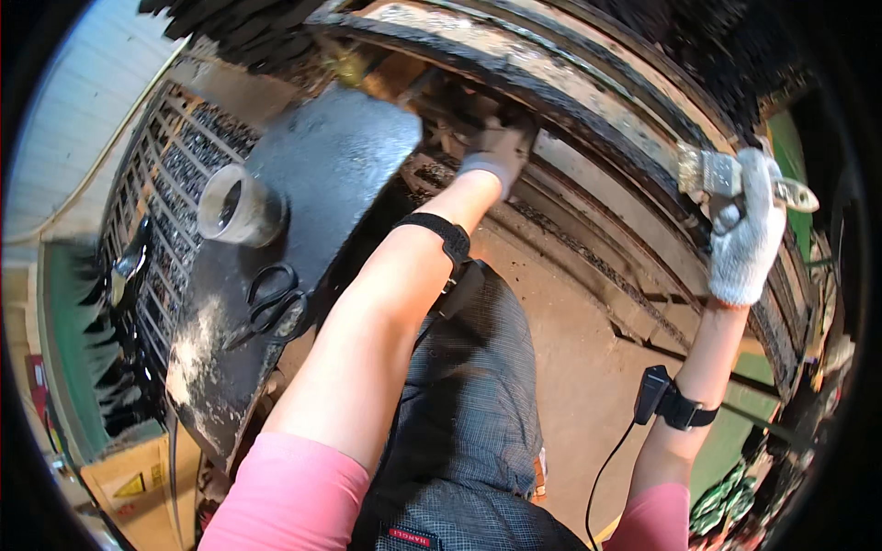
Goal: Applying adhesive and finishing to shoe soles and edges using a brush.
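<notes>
My right hand (746, 243), in a white knit glove, is closed round a flat paintbrush (720, 173) at the right. Pale, clumped bristles point left, close to a long dark-coated frame (634, 151). My left hand (501, 151), also gloved, reaches forward into shadow beneath the frame's near edge. Its fingers are dark and blurred, so whether they hold anything cannot be made out. Left of that arm, a dark, glossy-topped board (344, 138) carries a translucent plastic cup (262, 216) with dark liquid inside. Black-handled scissors (292, 315) lie on the board near the cup.
A slatted grate (158, 174) with dark bits stands behind the board at the left. Dark, strip-like pieces (243, 32) hang at the far left. A cardboard box (147, 487) sits at lower left. Metal rails (588, 253) cross above the tan floor (588, 404).
</notes>
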Demonstrator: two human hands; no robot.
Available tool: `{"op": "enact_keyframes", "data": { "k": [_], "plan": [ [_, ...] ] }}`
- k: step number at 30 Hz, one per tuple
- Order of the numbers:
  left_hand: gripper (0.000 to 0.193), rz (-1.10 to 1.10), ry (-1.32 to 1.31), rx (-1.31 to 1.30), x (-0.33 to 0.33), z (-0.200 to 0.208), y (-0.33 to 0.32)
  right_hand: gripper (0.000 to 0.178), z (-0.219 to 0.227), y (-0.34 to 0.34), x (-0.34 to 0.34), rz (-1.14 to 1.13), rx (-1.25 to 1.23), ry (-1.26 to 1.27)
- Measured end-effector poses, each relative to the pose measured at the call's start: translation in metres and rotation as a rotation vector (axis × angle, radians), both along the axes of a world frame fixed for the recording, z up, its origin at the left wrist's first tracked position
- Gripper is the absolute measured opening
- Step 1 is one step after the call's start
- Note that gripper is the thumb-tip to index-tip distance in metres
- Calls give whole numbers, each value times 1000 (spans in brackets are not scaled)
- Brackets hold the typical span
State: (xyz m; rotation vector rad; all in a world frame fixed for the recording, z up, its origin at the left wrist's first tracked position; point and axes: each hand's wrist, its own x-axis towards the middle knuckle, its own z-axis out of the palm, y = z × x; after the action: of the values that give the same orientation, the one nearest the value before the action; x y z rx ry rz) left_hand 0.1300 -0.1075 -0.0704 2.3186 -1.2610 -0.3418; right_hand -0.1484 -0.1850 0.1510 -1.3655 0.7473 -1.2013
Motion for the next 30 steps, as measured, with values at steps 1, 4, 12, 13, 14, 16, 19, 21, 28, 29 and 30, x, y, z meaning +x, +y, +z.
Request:
{"op": "enact_keyframes", "data": {
  "k": [1, 4, 12, 13, 14, 16, 19, 21, 28, 29, 30],
  "plan": [
    [40, -48, 32, 14, 0, 9, 13, 15, 0, -2, 1, 58, -66, 13],
    [49, -452, 188, -89, -42, 78, 94, 25, -18, -24, -12, 52, -104, -16],
    [34, -135, 719, -85, -7, 219, 426, 40, -6, 49, 31, -3, -548, 319],
    [35, 26, 573, -95, 5, 215, 459, 39, -1, 93, 65, 35, -630, 300],
    [39, 71, 385, 43, 31, 229, 478, 38, 2, 113, 82, 157, -788, 404],
    [51, 299, 31, 165, 86, 219, 523, 35, 20, 166, 137, 479, -1002, 418],
    [90, 515, -301, 629, 187, 197, 587, 39, 16, 237, 226, 571, -1317, 363],
    [108, 577, -390, 876, 239, 197, 598, 42, 6, 260, 262, 564, -1376, 321],
    [126, 649, -478, 1108, 334, 176, 637, 37, 48, 299, 285, 707, -1656, 502],
    [126, 664, -472, 1110, 341, 170, 641, 37, 56, 310, 276, 696, -1654, 518],
    [117, 711, -496, 1031, 348, 162, 640, 36, 58, 319, 262, 766, -1555, 483]
  ]
}}
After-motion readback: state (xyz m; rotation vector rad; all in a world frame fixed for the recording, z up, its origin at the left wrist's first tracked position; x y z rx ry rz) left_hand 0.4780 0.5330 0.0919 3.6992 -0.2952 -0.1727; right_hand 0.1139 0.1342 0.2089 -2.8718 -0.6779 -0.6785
